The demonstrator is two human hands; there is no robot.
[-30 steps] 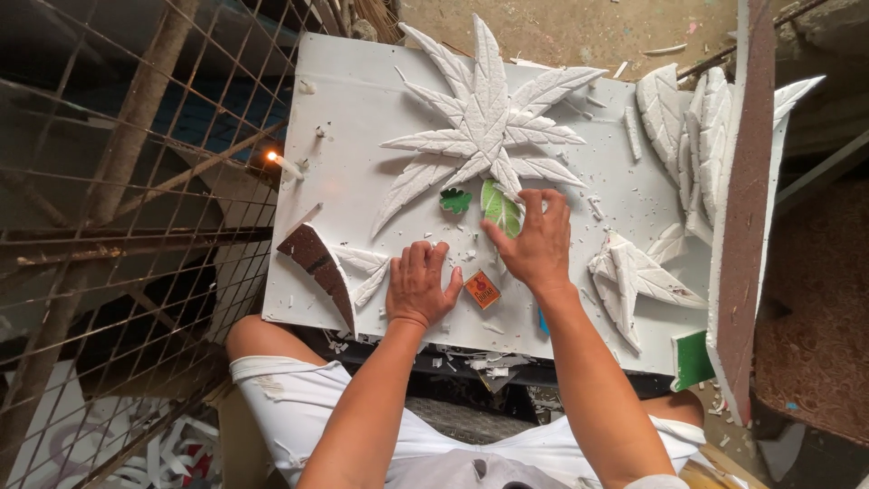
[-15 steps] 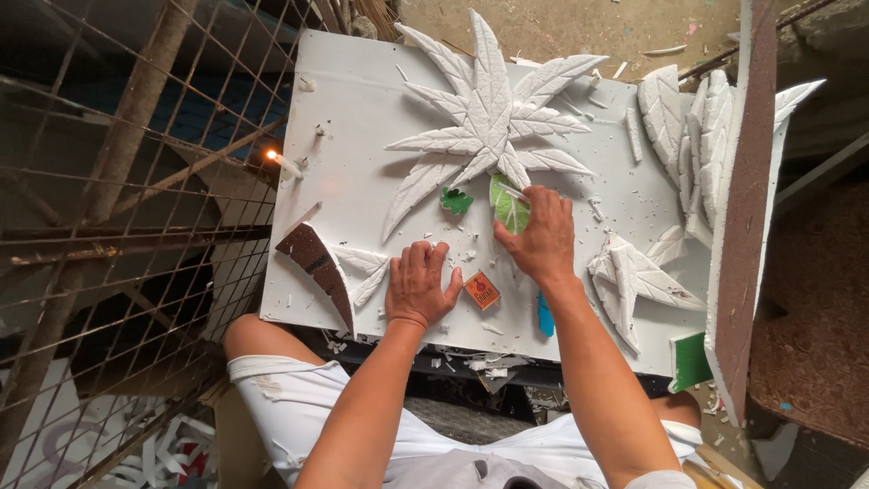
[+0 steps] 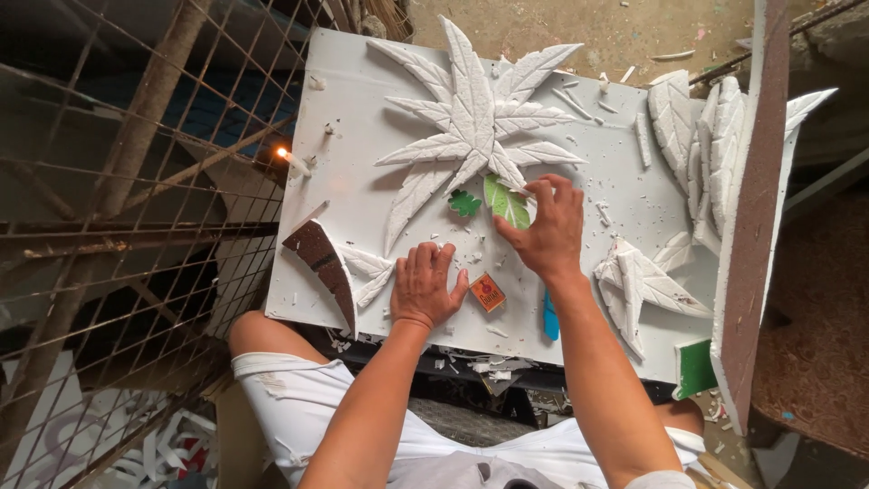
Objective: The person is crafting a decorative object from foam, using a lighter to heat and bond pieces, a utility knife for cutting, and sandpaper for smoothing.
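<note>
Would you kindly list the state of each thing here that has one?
Left hand: open, flat on the white foam board.
Right hand: fingers pinching the green foam leaf.
Small candle: lit.
White foam palm-leaf cluster: lying flat on the board.
Blue cutter: lying unused.

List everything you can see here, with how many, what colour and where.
Board: one, white, centre.
Big leaf relief: one, white, board top.
Green leaf: one, under right fingertips.
Small green piece: one, left of green leaf.
Leaf cutouts: several, white, right side.
Matchbox: one, orange, between hands.
Blue tool: one, near edge.
Candle: one, lit, left edge.
Wire mesh: left.
Left hand: flat on board.
Right hand: on green leaf.
</note>
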